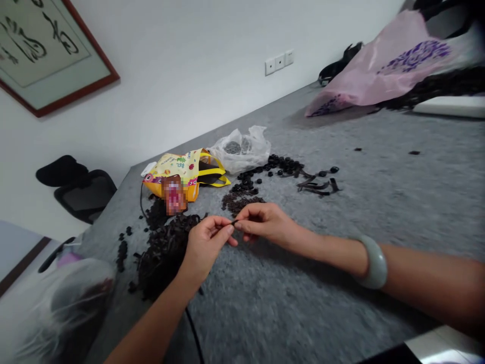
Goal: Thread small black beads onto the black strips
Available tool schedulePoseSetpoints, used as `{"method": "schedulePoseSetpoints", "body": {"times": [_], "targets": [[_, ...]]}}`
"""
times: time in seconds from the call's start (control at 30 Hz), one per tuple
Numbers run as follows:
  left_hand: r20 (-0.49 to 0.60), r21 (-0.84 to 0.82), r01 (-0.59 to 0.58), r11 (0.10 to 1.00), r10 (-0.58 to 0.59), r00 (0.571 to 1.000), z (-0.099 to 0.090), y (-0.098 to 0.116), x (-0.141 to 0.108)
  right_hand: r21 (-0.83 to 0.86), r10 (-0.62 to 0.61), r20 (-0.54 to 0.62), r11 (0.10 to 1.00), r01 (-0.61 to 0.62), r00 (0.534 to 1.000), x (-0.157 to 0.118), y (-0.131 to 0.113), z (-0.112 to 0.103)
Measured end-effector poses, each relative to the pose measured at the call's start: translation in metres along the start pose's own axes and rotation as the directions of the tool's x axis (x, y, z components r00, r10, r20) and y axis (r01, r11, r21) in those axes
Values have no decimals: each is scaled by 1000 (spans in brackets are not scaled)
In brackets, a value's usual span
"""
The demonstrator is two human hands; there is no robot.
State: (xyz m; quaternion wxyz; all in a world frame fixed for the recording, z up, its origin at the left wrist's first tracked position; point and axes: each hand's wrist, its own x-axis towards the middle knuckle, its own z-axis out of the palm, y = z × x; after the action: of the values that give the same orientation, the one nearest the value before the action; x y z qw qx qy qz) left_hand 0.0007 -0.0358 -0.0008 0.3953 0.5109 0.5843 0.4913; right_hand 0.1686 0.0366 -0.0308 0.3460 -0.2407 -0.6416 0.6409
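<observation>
My left hand (212, 237) and my right hand (261, 222) meet over the grey table (288, 288). Between the fingertips of both is a small dark piece (234, 222), too small to name. A green bangle (374, 262) circles my right wrist. Beside and partly behind my left hand spreads a heap of black strips (162, 253). Just beyond my fingers lies a pile of small dark brown bits (242, 201), with round black pieces (282, 164) trailing behind it. Several loose black strips (318, 187) lie farther right.
A yellow bag (182, 169) with a phone (174, 194) against it and a crumpled clear plastic bag (246, 149) stand toward the wall. At the far right are a pink plastic bag (379, 65) and a white flat object (450, 106). A black cable (194, 331) runs near my left forearm.
</observation>
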Motion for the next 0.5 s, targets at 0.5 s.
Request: {"method": "schedulePoseSetpoints", "body": {"times": [0.5], "targets": [[-2, 482, 3, 876, -3, 1000, -37, 15, 2, -774, -135, 210, 582, 249, 968, 13, -31, -64]]}}
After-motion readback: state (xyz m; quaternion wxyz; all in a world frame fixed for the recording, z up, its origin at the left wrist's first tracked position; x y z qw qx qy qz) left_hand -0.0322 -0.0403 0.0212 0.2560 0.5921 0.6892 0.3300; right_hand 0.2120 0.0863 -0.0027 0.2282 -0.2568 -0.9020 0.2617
